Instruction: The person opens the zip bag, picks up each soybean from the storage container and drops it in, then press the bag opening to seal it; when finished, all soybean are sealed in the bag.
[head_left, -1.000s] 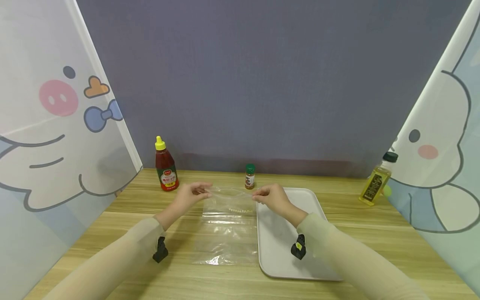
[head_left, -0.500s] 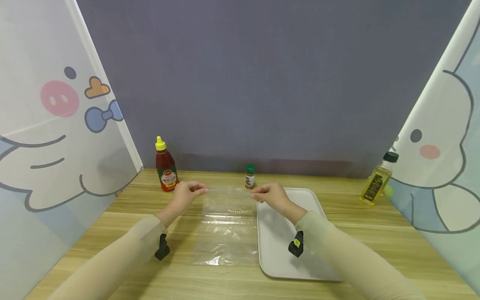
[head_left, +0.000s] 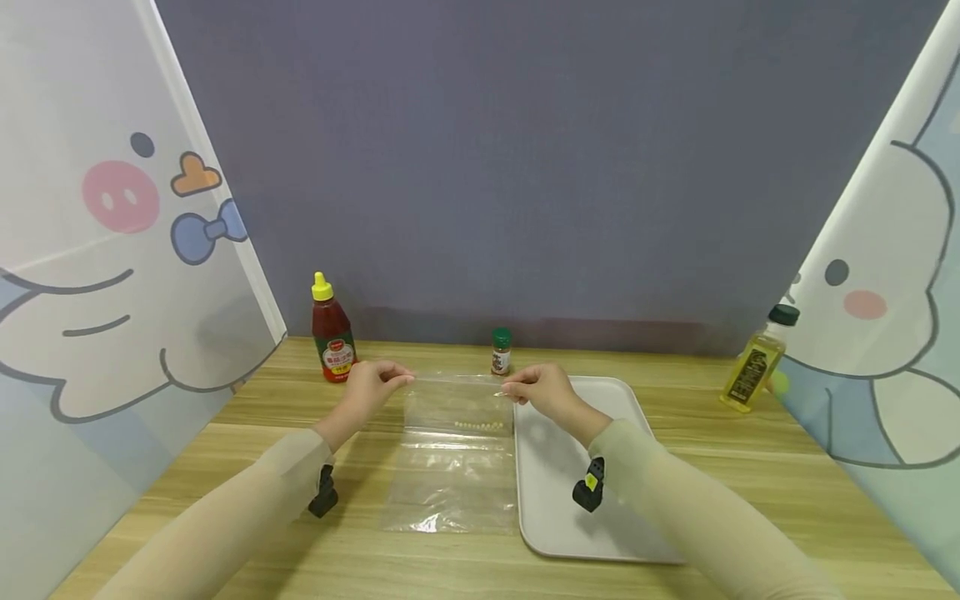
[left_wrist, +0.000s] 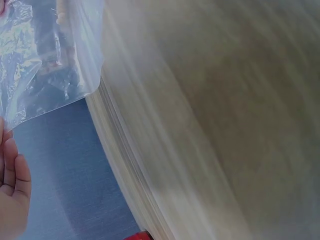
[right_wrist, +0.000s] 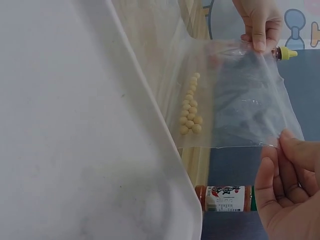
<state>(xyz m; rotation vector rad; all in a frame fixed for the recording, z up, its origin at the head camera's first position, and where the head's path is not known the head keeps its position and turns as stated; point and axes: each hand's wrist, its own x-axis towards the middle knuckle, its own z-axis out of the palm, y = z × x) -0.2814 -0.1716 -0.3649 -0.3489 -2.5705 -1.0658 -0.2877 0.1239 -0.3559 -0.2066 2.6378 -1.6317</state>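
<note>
The left hand (head_left: 369,385) and right hand (head_left: 542,389) each pinched a top corner of the clear bag (head_left: 457,450), apparently holding soybeans (right_wrist: 190,107), beside the white tray (head_left: 558,508).

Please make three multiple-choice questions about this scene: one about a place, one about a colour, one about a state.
1. Where does the small spice jar stand?
A. on the tray
B. behind the plastic bag
C. beside the oil bottle

2. What colour is the cap of the sauce bottle?
A. yellow
B. black
C. blue

3. How is the plastic bag held?
A. by one hand only
B. by no hand
C. its top edge pinched by both hands

Answers: B, it stands at the table's back, beyond the bag; A, the cap is yellow; C, left hand and right hand pinch the top corners.
</note>
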